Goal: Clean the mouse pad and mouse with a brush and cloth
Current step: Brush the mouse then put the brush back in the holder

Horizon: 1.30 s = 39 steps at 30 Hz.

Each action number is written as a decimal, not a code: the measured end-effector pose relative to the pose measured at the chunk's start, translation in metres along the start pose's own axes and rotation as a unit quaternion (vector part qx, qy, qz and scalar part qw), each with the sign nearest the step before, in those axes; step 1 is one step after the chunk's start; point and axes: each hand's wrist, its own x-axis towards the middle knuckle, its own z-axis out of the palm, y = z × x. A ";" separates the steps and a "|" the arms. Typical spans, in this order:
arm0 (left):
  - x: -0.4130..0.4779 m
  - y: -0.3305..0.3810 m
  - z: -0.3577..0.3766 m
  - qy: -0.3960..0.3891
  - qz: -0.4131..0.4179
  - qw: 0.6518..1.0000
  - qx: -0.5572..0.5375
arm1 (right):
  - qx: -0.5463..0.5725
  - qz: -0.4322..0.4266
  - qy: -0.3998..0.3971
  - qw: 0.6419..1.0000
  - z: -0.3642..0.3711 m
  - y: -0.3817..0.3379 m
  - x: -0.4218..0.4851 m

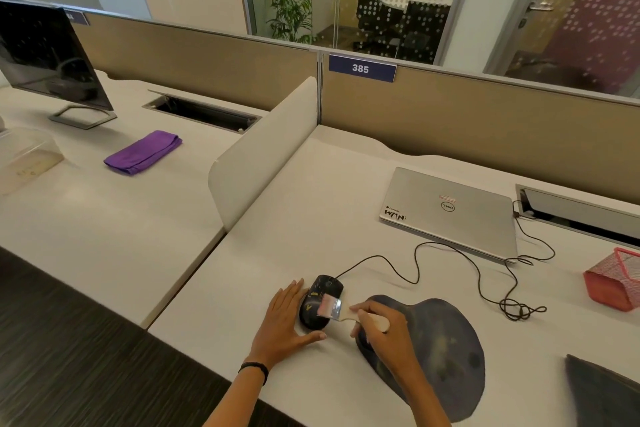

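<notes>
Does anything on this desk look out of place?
The mouse sits on the bare desk, left of its pad, while being brushed. The cloth lies on the neighbouring desk, beyond the divider.

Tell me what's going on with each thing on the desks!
Black corded mouse: on the desk beside the pad, being brushed.
Small wooden-handled brush: bristles on the mouse.
Left hand: flat, steadying the mouse.
Right hand: fingers closed around the brush handle.
Dark blue mouse pad: lying flat, nothing on it but the right hand.
Folded purple cloth: unused, on the neighbouring desk.
Silver laptop: lid closed.
Black monitor: screen off.
</notes>
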 end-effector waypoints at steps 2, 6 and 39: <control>-0.001 0.001 0.000 -0.002 -0.001 1.000 0.011 | 0.002 0.019 0.000 1.000 -0.004 -0.001 0.000; -0.002 0.002 0.001 -0.007 -0.001 1.000 0.004 | 0.043 0.025 0.046 0.998 -0.011 0.000 0.005; 0.019 0.030 0.007 0.109 -0.003 0.983 -0.147 | 0.133 0.117 0.176 0.968 -0.100 0.021 -0.012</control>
